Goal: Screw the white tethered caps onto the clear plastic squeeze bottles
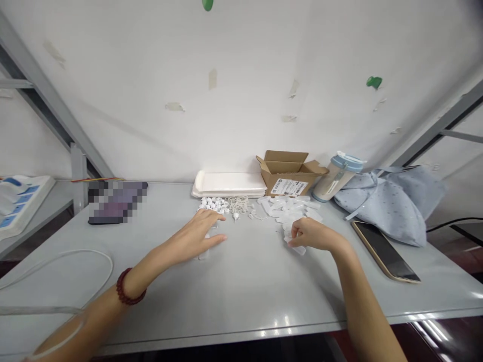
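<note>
My left hand (199, 234) hovers low over the table with thumb and fingers apart and nothing held between them. Just beyond it sits a pile of small white caps (213, 203), and partly hidden beneath it lie a few translucent pieces (204, 255). Thin cream cords (239, 204) are heaped beside the caps, and a single cap with a cord (236, 217) lies apart in front. On the right, my right hand (311, 234) has its fingertips pinched on a translucent plastic piece (298, 248), at the near edge of a spread of similar pieces (289, 206).
Against the wall stand a stack of white envelopes (230, 183), an open cardboard box (289, 176) and a blue-lidded bottle (337, 176). A pale blue cloth bag (392, 206) and a phone (387, 251) lie at right. A dark, pixelated item (118, 202) and a white cable (107, 256) lie left.
</note>
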The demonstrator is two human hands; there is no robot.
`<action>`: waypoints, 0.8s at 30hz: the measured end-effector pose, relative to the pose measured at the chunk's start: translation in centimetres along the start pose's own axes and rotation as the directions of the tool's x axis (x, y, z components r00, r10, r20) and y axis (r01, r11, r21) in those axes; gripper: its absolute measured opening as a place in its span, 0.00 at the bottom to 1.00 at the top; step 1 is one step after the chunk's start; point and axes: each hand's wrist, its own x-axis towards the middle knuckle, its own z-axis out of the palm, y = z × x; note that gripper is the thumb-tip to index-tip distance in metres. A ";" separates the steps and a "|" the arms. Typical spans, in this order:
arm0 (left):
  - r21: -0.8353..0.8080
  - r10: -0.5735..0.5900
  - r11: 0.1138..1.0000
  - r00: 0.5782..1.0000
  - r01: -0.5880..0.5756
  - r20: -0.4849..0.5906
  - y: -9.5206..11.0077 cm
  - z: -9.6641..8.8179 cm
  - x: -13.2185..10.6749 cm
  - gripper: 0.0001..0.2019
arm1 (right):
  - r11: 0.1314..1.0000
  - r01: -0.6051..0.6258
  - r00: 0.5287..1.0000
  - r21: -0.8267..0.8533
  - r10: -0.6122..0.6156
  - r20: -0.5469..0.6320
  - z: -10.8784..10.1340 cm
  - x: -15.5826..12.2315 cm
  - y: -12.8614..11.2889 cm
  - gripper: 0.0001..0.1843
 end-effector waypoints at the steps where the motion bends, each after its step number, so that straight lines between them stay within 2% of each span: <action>1: 0.021 0.017 1.000 1.000 -0.017 -0.015 0.2 0.2 0.7 0.17 | 1.000 -0.003 1.000 -0.003 0.003 0.007 0.0 0.0 -0.1 0.08; 6: 0.221 0.173 0.962 0.984 -0.160 -0.041 1.5 1.5 5.6 0.12 | 0.998 -0.034 0.999 -0.044 0.035 0.033 -0.1 -0.3 -0.3 0.09; 9: 0.388 0.284 0.886 0.959 -0.255 -0.020 2.1 2.7 8.4 0.11 | 0.996 -0.030 0.998 -0.079 0.034 0.050 0.0 -0.4 -0.5 0.09; 11: 0.456 0.335 0.836 0.942 -0.304 0.014 2.3 3.5 9.8 0.10 | 0.995 0.025 1.000 -0.092 -0.024 0.014 0.3 -0.3 -0.8 0.09; 13: 0.471 0.353 0.819 0.935 -0.327 0.036 2.4 4.0 10.7 0.10 | 0.990 0.120 0.990 -0.068 -0.125 -0.061 0.7 0.0 -1.2 0.09; 16: 0.460 0.350 0.824 0.936 -0.330 0.043 2.4 4.4 11.5 0.10 | 0.970 0.244 0.951 0.006 -0.238 -0.198 1.4 0.3 -2.0 0.08; 20: 0.423 0.334 0.848 0.942 -0.319 0.041 2.6 4.2 12.0 0.08 | 0.949 0.313 0.891 0.041 -0.279 -0.358 2.1 0.6 -3.2 0.06; 24: 0.345 0.295 0.897 0.955 -0.276 -0.004 3.1 3.3 12.0 0.08 | 0.938 0.344 0.860 0.032 -0.302 -0.411 2.8 1.1 -3.7 0.05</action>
